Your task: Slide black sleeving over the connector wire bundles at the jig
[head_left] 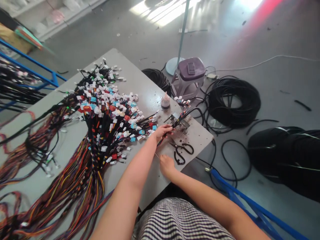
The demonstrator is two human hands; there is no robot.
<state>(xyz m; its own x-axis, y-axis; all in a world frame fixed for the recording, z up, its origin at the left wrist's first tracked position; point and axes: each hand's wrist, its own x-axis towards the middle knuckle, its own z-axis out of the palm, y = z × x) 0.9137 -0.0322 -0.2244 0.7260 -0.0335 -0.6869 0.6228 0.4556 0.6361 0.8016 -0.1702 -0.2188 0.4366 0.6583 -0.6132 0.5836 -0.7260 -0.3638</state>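
My left hand is closed around a wire bundle, a strand of coloured wires partly in black sleeving. Its far end carries small white connectors and points away from me near the table's right corner. Lower down, my right hand is curled by the table's near edge. A thin line shows at its fingertips, too small to name. Black-handled scissors lie just right of both hands. Beyond the left hand, a flat metal piece rests under the bundle, and a small bottle stands upright.
A large pile of wire harnesses with white, blue and red connectors covers the table's left. On the floor are a purple-topped stool bearing a phone, coils of black tubing and a large black roll. Blue metal frames flank the table.
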